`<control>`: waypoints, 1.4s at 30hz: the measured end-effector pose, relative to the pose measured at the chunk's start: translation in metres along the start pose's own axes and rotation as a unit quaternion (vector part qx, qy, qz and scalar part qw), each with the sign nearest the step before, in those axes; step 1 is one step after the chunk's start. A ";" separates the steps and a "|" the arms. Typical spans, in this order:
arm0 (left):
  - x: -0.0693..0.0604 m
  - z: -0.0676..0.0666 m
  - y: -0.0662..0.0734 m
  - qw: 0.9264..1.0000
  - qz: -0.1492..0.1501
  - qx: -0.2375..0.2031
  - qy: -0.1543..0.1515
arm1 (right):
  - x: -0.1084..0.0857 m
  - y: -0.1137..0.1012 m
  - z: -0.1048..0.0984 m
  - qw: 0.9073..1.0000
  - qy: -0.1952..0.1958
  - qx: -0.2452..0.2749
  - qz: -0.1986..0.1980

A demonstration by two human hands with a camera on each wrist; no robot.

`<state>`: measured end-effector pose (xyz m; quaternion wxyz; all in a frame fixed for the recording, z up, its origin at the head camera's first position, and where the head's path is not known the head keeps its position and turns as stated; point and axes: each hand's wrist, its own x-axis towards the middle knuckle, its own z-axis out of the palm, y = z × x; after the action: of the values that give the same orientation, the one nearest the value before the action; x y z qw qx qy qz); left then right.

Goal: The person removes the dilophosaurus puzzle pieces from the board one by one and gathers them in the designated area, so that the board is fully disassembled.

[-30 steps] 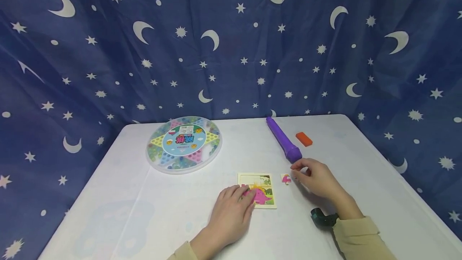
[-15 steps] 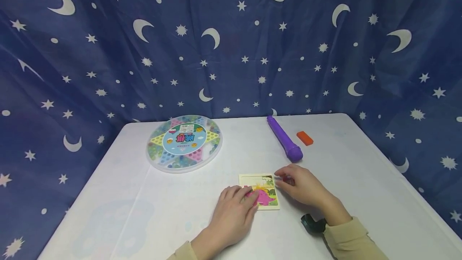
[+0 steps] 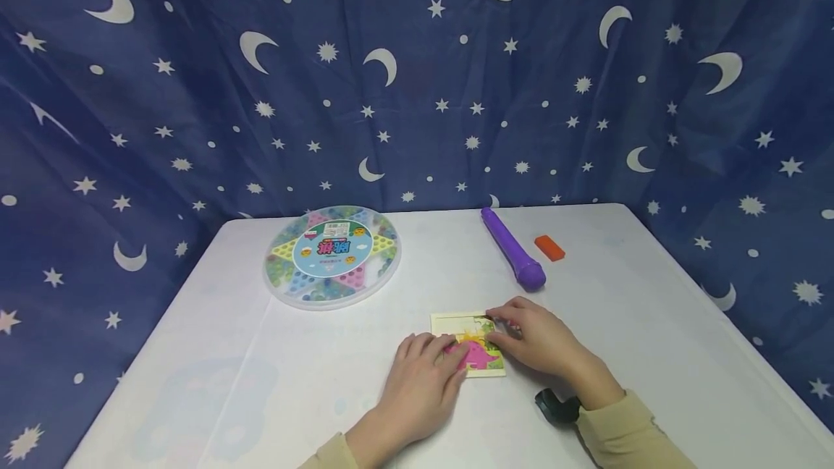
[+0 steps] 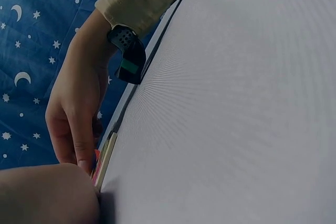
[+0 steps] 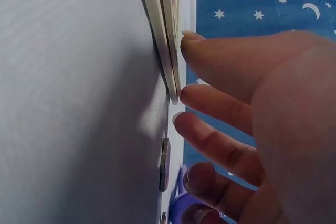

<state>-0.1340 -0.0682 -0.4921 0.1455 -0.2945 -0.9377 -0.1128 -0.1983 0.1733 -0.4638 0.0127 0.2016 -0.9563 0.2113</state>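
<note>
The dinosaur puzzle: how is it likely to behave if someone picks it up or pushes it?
The dinosaur puzzle is probably stiff, since its edges look straight in the head view. Being flat and thin, it would likely slide rather than roll. Its pieces might slip out if tilted, because part of it is unfilled.

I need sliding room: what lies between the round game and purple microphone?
In the head view, only bare white table lies between the game and microphone.

The left hand [image 3: 418,389] lies palm down, its fingers [image 3: 440,345] pointing forward and slightly bent, while the right hand [image 3: 539,339] is turned inward to it, thumb [image 5: 226,56] and index finger [image 5: 220,103] parted, other fingers [image 5: 223,142] loosely curved.
</note>
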 end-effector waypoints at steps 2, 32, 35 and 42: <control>0.000 0.001 0.000 1.000 0.001 -0.002 -0.005 | -0.001 0.001 0.002 1.000 -0.001 0.000 0.008; 0.001 -0.001 0.000 1.000 -0.004 0.004 -0.015 | 0.001 0.001 -0.002 0.992 0.022 0.123 -0.025; 0.003 0.000 0.000 1.000 -0.008 0.003 -0.018 | 0.002 0.001 -0.002 0.992 0.015 0.121 -0.031; 0.003 0.000 0.002 0.999 -0.015 -0.006 -0.043 | 0.004 -0.002 -0.002 0.994 0.001 0.110 -0.020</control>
<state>-0.1350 -0.0655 -0.4910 0.1019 -0.2860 -0.9467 -0.1075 -0.2015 0.1707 -0.4602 -0.0047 0.2210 -0.9231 0.3148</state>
